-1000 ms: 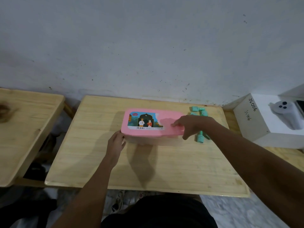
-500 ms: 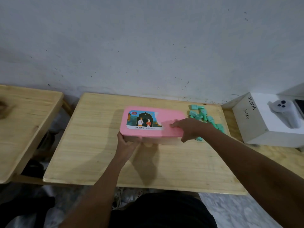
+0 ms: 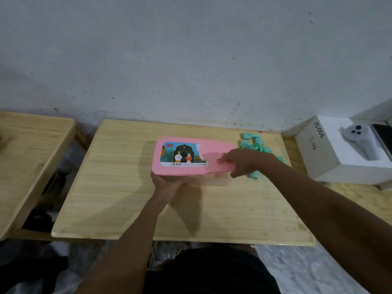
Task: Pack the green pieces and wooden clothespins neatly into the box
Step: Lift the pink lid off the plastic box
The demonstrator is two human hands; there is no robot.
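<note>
The box (image 3: 216,180) sits at mid-tabletop, closed under its pink lid (image 3: 214,148). Its long axis runs left to right, parallel to the near edge of the tabletop (image 3: 118,187), and the lid label reads upright toward the person. The green pieces (image 3: 253,143) lie in a loose pile just beside the box's right end and point in mixed directions. No wooden clothespins can be identified; they may be inside the box or out of view.

The hands are apart, one at each end of the box. The left hand (image 3: 164,183) holds the near-left corner. Its fingertips are hidden under the lid overhang, so the grip is probable, not confirmed. The right hand (image 3: 247,164) pinches the lid's right end, index finger on top, thumb at the near edge below.

The coming move, as judged, is to lift the lid off. The right hand is the nearer to the pile, which lies just beyond it and to its right. A white carton (image 3: 322,158) stands to the right of the tabletop.
</note>
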